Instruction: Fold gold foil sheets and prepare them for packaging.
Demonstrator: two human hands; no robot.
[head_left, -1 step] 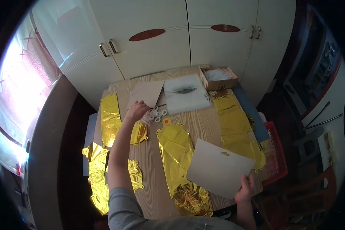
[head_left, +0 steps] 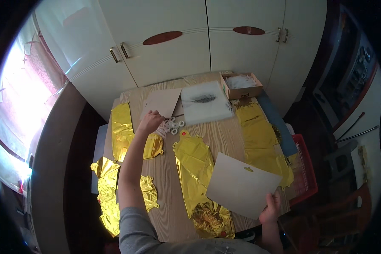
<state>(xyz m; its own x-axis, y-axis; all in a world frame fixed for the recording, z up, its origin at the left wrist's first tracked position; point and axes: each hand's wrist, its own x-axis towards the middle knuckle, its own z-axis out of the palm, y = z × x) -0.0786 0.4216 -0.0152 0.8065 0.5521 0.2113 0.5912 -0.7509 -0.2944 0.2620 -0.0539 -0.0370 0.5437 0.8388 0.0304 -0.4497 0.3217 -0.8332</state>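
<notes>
My right hand (head_left: 270, 210) grips the lower right corner of a white card (head_left: 243, 186) with a hang hole near its top edge, thumb on its face. The card is held tilted above the table. My left hand (head_left: 151, 122) reaches far forward, its fingers curled down beside a pile of small white rings (head_left: 173, 125); what the fingertips hold, if anything, is hidden. Just beyond it lies a stack of pinkish-beige cards (head_left: 163, 101). A flat gold foil balloon (head_left: 194, 165) lies lengthwise in the middle, partly under the card.
More gold foil balloons lie at the left (head_left: 122, 129) and right (head_left: 260, 135) of the wooden table (head_left: 167, 186). A stack of clear plastic bags (head_left: 207, 106) and a cardboard box (head_left: 243, 89) stand at the back. Beside the right edge is a red basket (head_left: 305, 169).
</notes>
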